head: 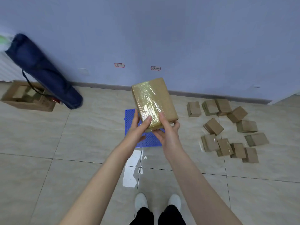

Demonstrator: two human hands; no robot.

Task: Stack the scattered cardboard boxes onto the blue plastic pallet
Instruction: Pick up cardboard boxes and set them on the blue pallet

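Standing on the tiled floor (81, 159), you have your dark trouser legs and two pale shoes (141, 200) at the bottom edge of the view, with both bare forearms reaching forward past them. Your left hand (138, 125) and right hand (167, 132) meet at the near end of one cardboard box (154, 101) and grip it together. The left thumb lies across the top face with the fingers curled up the left edge. The right thumb presses on the top beside it, and the right fingers wrap underneath at the near right corner. The box is off the ground, tilted so its far end rises toward the wall, and shiny clear film covers most of its left part (the glare hides any print there).

Just beyond and below your hands lies the blue plastic pallet (129, 114), flat on the tiles. Its lattice surface shows at the far left corner and along the near edge; the rest is covered by the box and your hands.

Well off to your right, the scattered boxes (227, 130) sit in a loose cluster on the floor, some touching or overlapping, turned at different angles. Far to your left an open carton (27, 106) with smaller boxes inside rests near the baseboard. A long dark blue bag (43, 72) leans over it against the wall (194, 38). Two small red-edged labels (119, 65) are stuck low on that wall, past the held box.
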